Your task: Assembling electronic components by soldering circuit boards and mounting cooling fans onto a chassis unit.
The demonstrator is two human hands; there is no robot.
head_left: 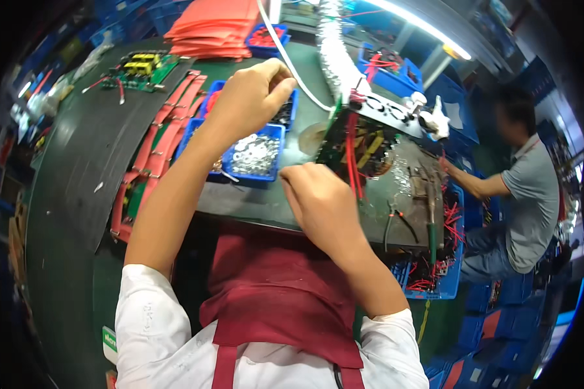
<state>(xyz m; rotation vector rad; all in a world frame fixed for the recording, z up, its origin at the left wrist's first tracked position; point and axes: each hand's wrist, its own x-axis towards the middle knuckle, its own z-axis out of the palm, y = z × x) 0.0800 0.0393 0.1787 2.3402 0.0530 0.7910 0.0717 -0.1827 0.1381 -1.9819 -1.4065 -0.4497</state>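
Far left on the dark counter (84, 162) lies a green circuit board (139, 70). Next, the left hand (250, 97) hovers over a blue tray (276, 165) of small silver metal parts (253, 155), its grip curled shut; whether it holds anything cannot be told. The right hand (321, 201) pinches the lower edge of an upright board assembly (357, 146) with red wires. At far right, another person in a grey shirt (532, 194) is seated.
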